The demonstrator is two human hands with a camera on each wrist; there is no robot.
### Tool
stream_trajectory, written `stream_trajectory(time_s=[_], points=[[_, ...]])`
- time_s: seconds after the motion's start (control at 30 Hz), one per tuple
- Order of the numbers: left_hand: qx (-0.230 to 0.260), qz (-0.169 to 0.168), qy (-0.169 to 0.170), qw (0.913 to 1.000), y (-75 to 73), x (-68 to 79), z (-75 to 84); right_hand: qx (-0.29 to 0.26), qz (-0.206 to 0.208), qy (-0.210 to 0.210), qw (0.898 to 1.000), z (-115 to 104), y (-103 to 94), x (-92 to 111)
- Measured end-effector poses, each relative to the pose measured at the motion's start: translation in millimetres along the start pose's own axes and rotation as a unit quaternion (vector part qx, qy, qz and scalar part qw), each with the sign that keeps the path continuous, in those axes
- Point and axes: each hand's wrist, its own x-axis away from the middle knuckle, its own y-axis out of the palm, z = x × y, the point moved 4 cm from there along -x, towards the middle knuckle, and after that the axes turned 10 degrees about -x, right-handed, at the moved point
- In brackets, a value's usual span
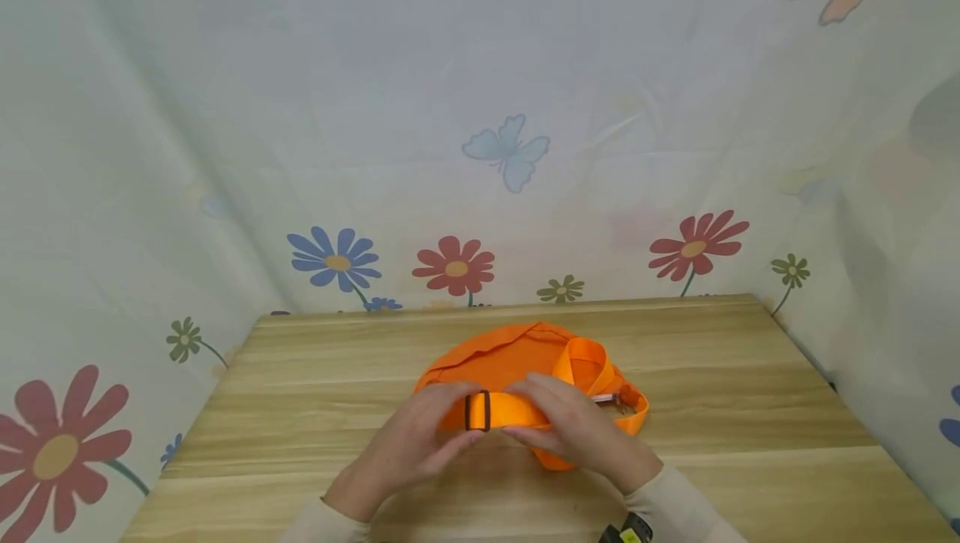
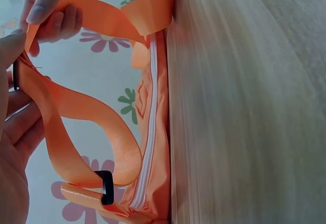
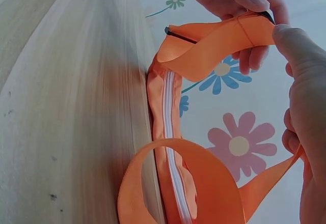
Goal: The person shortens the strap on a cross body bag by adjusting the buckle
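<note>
An orange waist bag [image 1: 495,358] lies on the table, its white zipper [image 2: 153,107] showing in both wrist views. In front of it, my left hand [image 1: 408,443] pinches the orange strap [image 1: 516,411] beside a black slider buckle [image 1: 477,411]. My right hand [image 1: 581,428] grips the same strap a little to the right, so a short stretch spans both hands. A second black buckle [image 2: 107,187] sits lower on the strap, near one end of the bag. Beyond my right hand, a strap loop [image 1: 587,351] lies twisted over the bag.
The bag rests on a wood-grain table [image 1: 315,393]. Behind the table hangs a pale cloth [image 1: 390,110] printed with flowers and a butterfly. A black device [image 1: 628,529] is at my right sleeve.
</note>
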Motion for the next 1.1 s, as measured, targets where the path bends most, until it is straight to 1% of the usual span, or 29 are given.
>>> stream_trajectory(time_s=[0.3,0.4,0.57,0.63,0.73,0.83,0.9,1.03,1.1], points=[[0.018,0.004,0.001,0.9998,-0.3,0.2,2.7,-0.005,-0.005,0.007,1.000,-4,2.3,-1],[0.034,-0.006,-0.015,0.9993,0.2,0.3,2.8,-0.001,-0.004,0.008,1.000,-3,2.8,-1],[0.077,-0.037,-0.062,0.9944,3.1,0.7,1.8,0.011,0.000,0.003,1.000,-2,2.2,-1],[0.085,-0.043,-0.068,0.9931,4.6,0.0,1.3,0.023,0.002,0.001,1.000,-2,1.4,0],[0.089,-0.041,-0.058,0.9934,5.5,-2.2,1.8,0.045,0.001,0.000,0.999,-1,-0.9,1],[0.076,-0.033,-0.041,0.9957,5.6,-3.4,2.7,0.065,0.000,-0.011,0.998,0,-3.9,2],[0.069,-0.034,-0.036,0.9964,5.6,-4.0,2.9,0.075,-0.001,-0.020,0.997,1,-6.4,3],[0.043,-0.049,-0.043,0.9969,5.4,-5.4,2.4,0.094,-0.002,-0.043,0.995,3,-11.2,4],[0.028,-0.056,-0.046,0.9970,5.1,-6.1,2.2,0.096,-0.007,-0.044,0.994,3,-12.7,4]])
